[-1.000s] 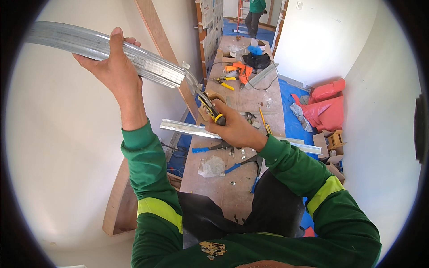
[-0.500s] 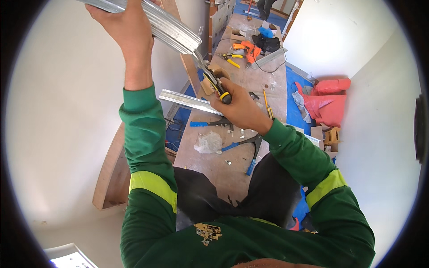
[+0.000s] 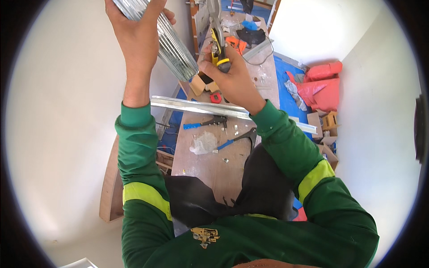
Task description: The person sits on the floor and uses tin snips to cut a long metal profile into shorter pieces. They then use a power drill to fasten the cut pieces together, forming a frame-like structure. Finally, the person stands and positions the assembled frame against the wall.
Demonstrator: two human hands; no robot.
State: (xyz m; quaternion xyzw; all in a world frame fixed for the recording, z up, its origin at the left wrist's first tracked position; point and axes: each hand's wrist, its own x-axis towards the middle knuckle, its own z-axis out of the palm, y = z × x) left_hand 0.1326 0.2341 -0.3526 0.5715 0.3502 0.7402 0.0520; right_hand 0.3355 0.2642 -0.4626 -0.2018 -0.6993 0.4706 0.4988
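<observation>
Raised at the upper left, my left hand (image 3: 136,44) grips a ribbed galvanized metal profile (image 3: 175,52), whose near end angles down toward the middle. My right hand (image 3: 236,82) is wrapped round tin snips (image 3: 216,40) with yellow and black handles. The snips' jaws point upward beside the profile, apart from its near end, and their tips reach the top edge. Below my hands a second metal channel (image 3: 187,105) lies across the table, passing behind my right wrist. Closer to me are a blue-handled hand riveter (image 3: 206,122), a larger blue-handled riveter (image 3: 239,139) and a clear plastic bag (image 3: 204,143).
On the long wooden table (image 3: 210,172) are a red tape measure (image 3: 216,97), an open cardboard box (image 3: 197,85), an orange power tool (image 3: 236,43) and black cloth (image 3: 251,35). Red sacks (image 3: 319,89) and cartons (image 3: 330,154) sit at right. White walls flank both sides.
The snips have come away from the profile's end and swung upright, moving up with my right hand. The profile has turned steeper and its near end has dropped lower.
</observation>
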